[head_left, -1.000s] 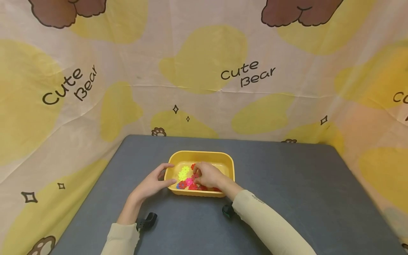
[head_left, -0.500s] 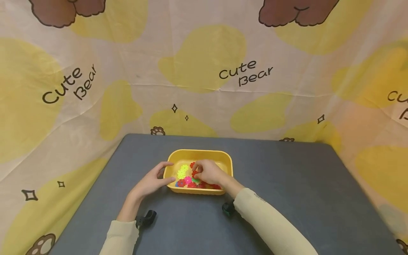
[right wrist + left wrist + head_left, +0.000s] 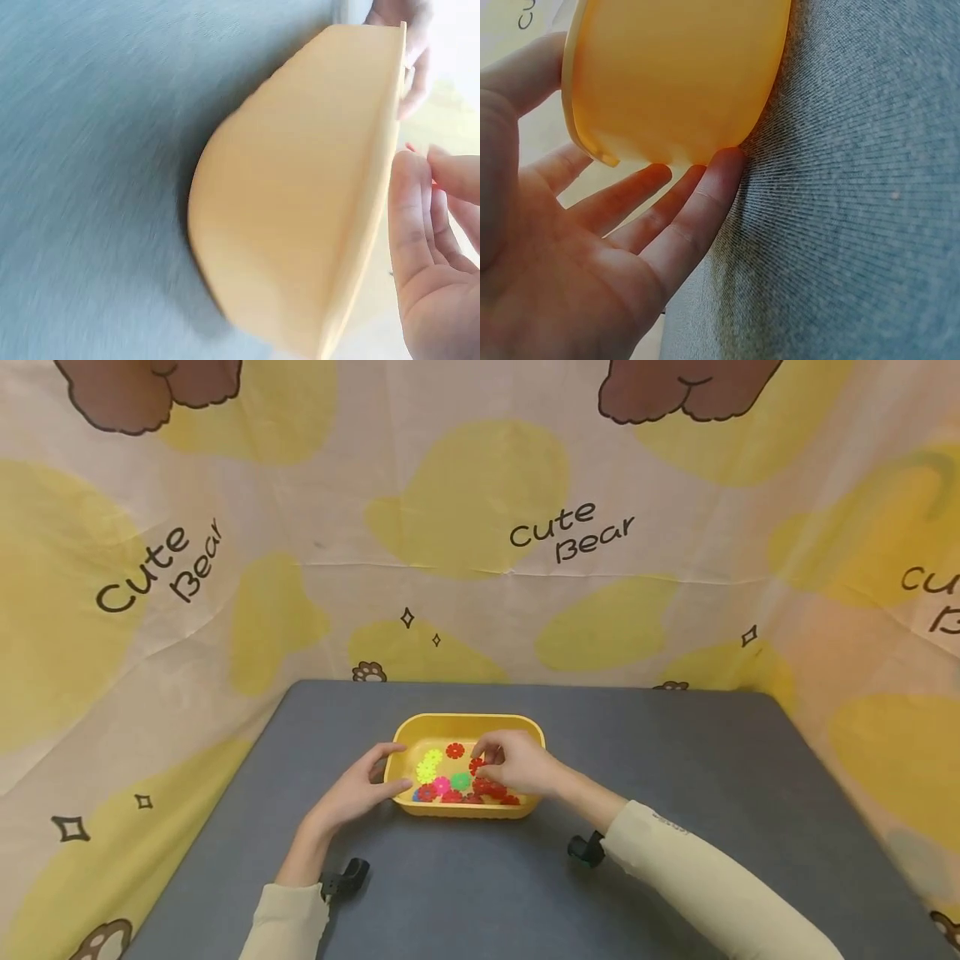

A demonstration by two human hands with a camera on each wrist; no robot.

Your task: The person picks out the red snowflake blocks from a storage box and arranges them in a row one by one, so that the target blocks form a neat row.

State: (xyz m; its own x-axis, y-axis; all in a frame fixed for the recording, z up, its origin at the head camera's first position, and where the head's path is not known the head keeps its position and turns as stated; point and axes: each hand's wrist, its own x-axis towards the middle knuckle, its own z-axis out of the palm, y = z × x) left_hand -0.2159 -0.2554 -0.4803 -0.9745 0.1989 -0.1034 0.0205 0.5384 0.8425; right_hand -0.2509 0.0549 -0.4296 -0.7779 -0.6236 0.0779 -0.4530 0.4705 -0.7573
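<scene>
A yellow plastic tub [image 3: 468, 811] holds several small flower-shaped discs. My left hand [image 3: 365, 789] grips its left end; in the left wrist view the thumb [image 3: 536, 71] is at the rim and the fingertips [image 3: 724, 161] touch the outer wall. Over the tub's right side, my right hand [image 3: 520, 763] pinches a red flower-shaped disc [image 3: 477, 767] between thumb and fingers. Only a thin red edge [image 3: 410, 147] of it shows in the right wrist view. Below lie yellow discs [image 3: 427, 768], a green disc [image 3: 460, 782], a pink disc [image 3: 441, 786] and red discs [image 3: 452, 796].
The tub stands on a grey cloth-covered table [image 3: 450, 893]. A printed curtain [image 3: 465, 527] hangs behind and along both sides. Dark wrist cameras [image 3: 347, 878] sit on both forearms. One red disc [image 3: 454, 750] lies apart near the tub's back wall.
My right hand has moved right within the tub with a red flower-shaped disc in its fingers, uncovering the green disc and more red ones. The left hand has stayed at the tub's left end.
</scene>
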